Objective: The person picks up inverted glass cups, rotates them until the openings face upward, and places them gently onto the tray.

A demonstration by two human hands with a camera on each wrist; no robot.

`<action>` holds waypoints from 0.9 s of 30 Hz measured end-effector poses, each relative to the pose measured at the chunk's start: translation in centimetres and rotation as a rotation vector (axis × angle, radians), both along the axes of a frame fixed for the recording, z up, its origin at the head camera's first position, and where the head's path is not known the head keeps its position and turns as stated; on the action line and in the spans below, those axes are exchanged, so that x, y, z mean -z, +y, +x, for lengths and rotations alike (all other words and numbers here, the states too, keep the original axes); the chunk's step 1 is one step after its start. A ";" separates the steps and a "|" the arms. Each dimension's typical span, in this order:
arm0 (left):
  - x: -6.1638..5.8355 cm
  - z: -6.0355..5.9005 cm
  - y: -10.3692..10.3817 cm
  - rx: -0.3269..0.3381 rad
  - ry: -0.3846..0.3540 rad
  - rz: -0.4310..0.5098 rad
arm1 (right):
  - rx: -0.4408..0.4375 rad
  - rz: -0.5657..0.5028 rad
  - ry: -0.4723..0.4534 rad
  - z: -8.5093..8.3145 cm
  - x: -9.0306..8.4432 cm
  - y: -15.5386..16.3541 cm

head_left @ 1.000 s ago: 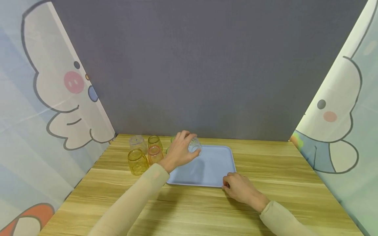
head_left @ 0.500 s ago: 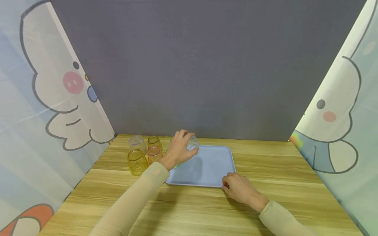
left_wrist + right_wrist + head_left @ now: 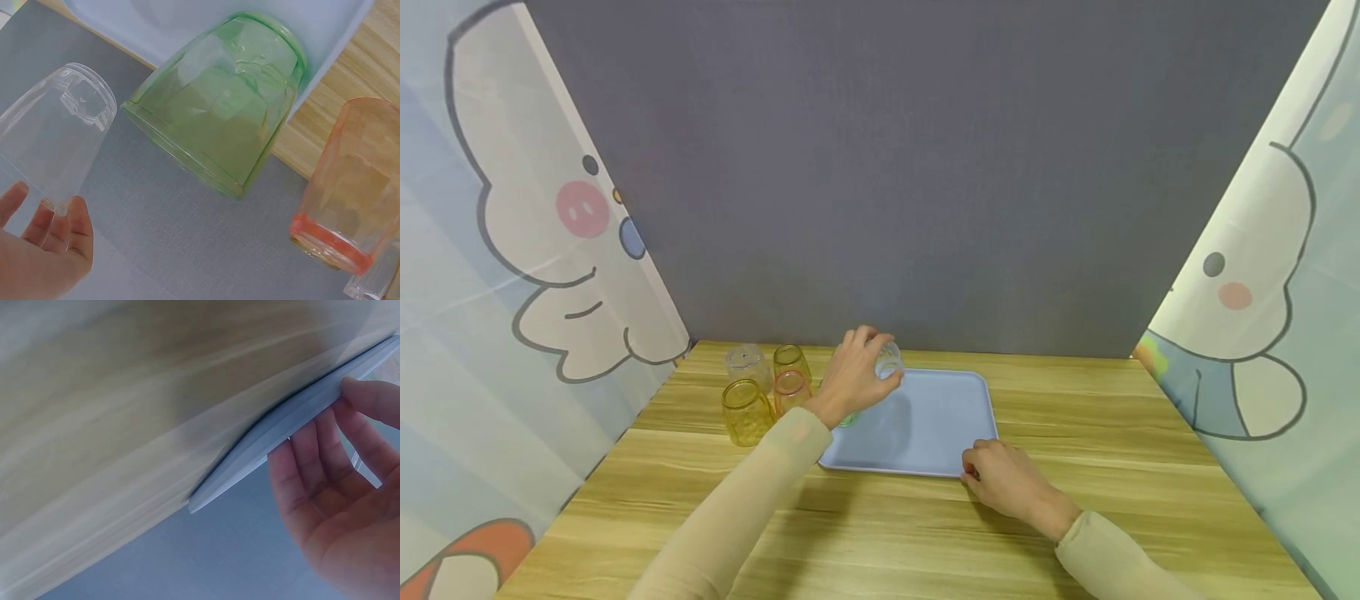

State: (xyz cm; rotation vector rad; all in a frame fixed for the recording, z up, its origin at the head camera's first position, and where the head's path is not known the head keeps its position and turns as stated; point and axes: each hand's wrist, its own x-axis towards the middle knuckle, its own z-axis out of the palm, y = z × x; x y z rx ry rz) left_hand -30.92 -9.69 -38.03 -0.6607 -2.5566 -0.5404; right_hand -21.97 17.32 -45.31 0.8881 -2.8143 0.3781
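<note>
My left hand [image 3: 859, 372] holds a clear tumbler [image 3: 890, 360] by its end, tilted, over the back left part of the pale blue tray [image 3: 951, 417]. In the left wrist view, the fingertips [image 3: 78, 222] are at one end of that clear tumbler [image 3: 59, 128]. A green tumbler [image 3: 219, 103] stands upside down on the tray; in the head view the left hand hides most of it. At the tray's front right corner, my right hand [image 3: 1003, 477] grips the rim, thumb and fingers on it in the right wrist view.
Left of the tray, on the wooden table [image 3: 1112, 450], stand a yellow tumbler [image 3: 748, 414], a pink tumbler [image 3: 792, 395], an olive tumbler [image 3: 791, 362] and another clear tumbler [image 3: 748, 365]. A grey panel [image 3: 910, 183] rises behind the table, with printed curtains on both sides.
My left hand has shifted slightly left and back, turning the clear tumbler so it leans more. Part of the green tumbler now shows under that hand. The right hand stays on the tray's corner.
</note>
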 end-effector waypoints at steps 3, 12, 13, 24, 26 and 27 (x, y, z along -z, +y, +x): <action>-0.1 -0.2 0.2 -0.002 -0.002 -0.012 | 0.003 0.005 0.006 0.1 -0.1 0.0; -0.3 -0.9 0.3 -0.009 0.012 -0.062 | 0.006 0.008 0.010 0.2 -0.1 0.0; -0.3 -1.0 0.3 -0.011 0.013 -0.067 | 0.009 0.010 0.013 0.2 -0.1 0.0; -0.1 -1.5 0.4 -0.044 -0.038 -0.132 | 0.018 0.011 0.035 -0.1 0.2 -0.1; 0.0 -1.6 0.5 -0.046 -0.037 -0.138 | 0.017 0.010 0.036 -0.1 0.2 -0.1; 0.0 -1.7 0.6 -0.047 -0.036 -0.141 | 0.016 0.009 0.035 -0.1 0.1 -0.2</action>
